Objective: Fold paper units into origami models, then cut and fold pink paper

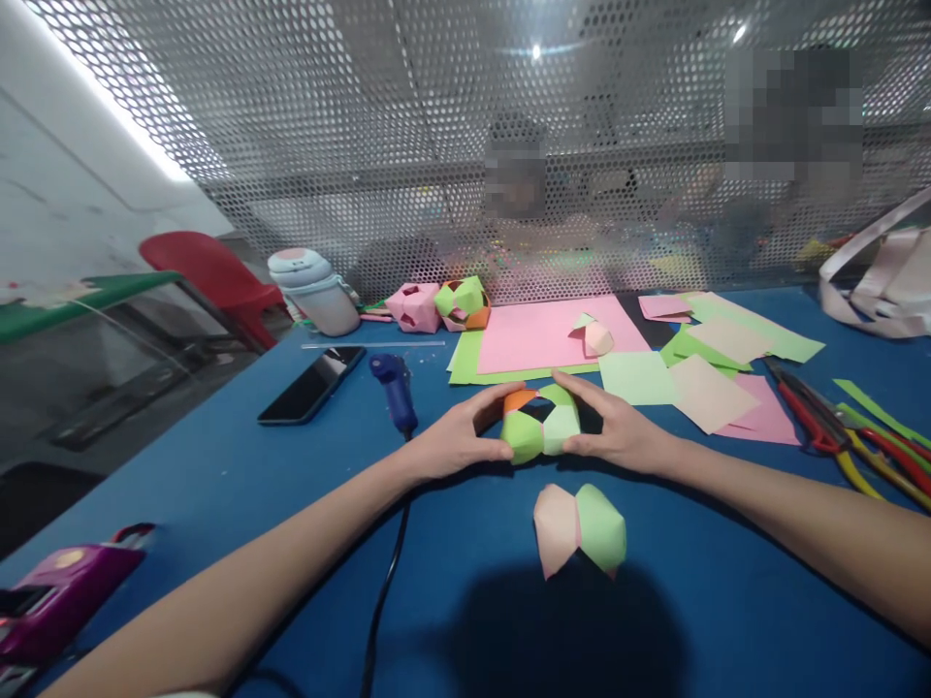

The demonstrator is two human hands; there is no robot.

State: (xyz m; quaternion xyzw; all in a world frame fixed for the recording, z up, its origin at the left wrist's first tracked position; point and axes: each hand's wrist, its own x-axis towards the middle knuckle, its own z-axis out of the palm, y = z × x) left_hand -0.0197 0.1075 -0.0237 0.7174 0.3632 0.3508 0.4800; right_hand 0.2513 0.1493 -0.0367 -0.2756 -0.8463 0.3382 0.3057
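Between my two hands a folded paper ring (525,436) of green, pale green and orange pieces sits at the middle of the blue table. My left hand (465,431) grips its left side, thumb in front and fingers behind. On the opposite side my right hand (609,427) holds it the same way. Nearer to me lies a folded paper piece (602,528), half peach and half light green. A small peach and green folded piece (597,337) rests on the pink paper sheets (534,334) beyond my hands.
A blue glue gun (394,388) with a black cord lies left of my hands, beside a phone (312,386). Scissors (818,412) and paper squares (709,393) are at right. Finished-looking paper shapes (414,306) and a bottle (312,291) stand along the perforated metal screen (407,223).
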